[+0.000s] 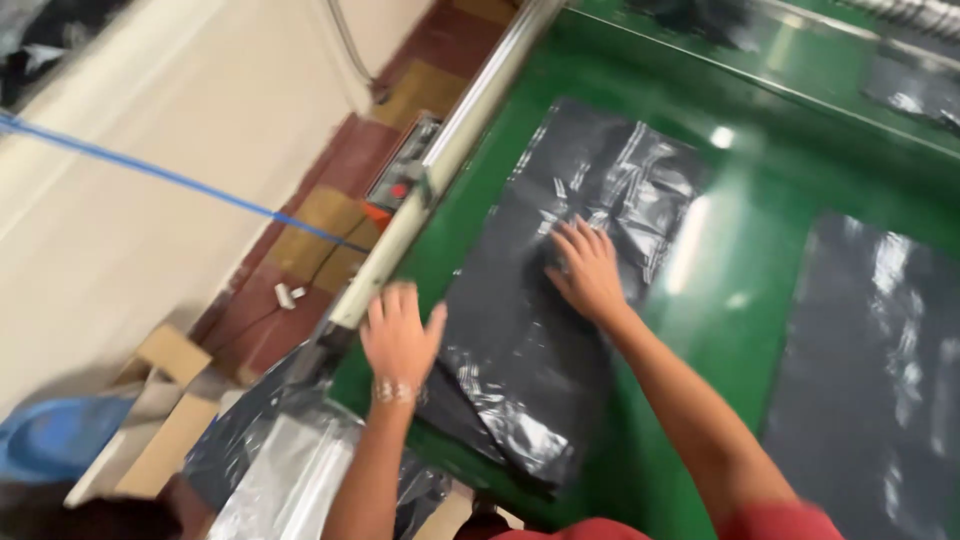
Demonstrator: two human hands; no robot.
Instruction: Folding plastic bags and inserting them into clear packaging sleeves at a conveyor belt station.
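A black glossy plastic bag [560, 220] lies flat on the green conveyor belt [740, 270]. My right hand [588, 270] presses flat on the middle of the bag, fingers spread. My left hand [400, 335] hovers open at the bag's near left corner, close to the belt's metal side rail [440, 170], holding nothing. A bracelet circles that wrist. The bag's near end [520, 440] is creased and folded.
A second black bag [870, 370] lies on the belt to the right, with more at the far end. A heap of black and clear plastic [280, 460] sits below the belt's near end. Cardboard pieces [165, 420] and a blue cable [150, 170] lie on the floor at left.
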